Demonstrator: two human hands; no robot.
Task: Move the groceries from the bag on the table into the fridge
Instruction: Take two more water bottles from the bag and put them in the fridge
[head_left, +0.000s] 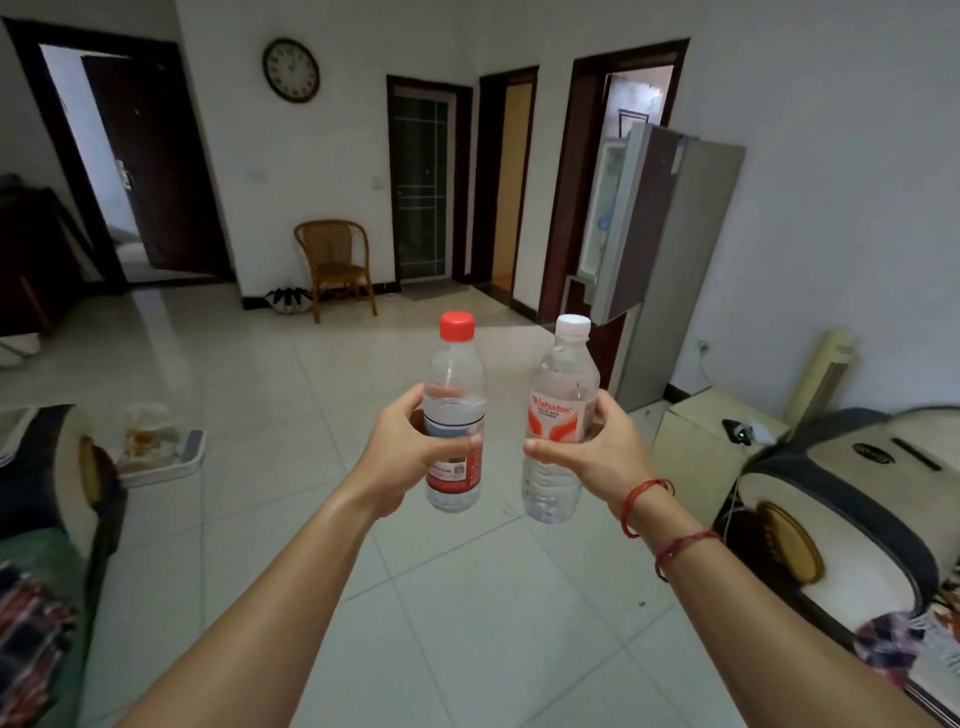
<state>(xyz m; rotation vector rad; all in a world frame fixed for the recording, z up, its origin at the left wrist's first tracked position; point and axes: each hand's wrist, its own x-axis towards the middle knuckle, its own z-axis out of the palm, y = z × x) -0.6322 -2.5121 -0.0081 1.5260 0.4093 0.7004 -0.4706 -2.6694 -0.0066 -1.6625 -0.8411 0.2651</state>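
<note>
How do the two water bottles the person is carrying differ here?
The left-hand bottle has a red cap; the right-hand bottle has a white one. The left-hand bottle's label is red and blue, the right-hand bottle's white with orange wings. The left hand holds one, the right hand the other. Both are clear plastic, upright and capped.

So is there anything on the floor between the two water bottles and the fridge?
Nothing visible. The left hand holds the red-capped bottle, the right hand the white-capped bottle. Bare tiled floor runs ahead to the fridge, whose upper door is open.
</note>
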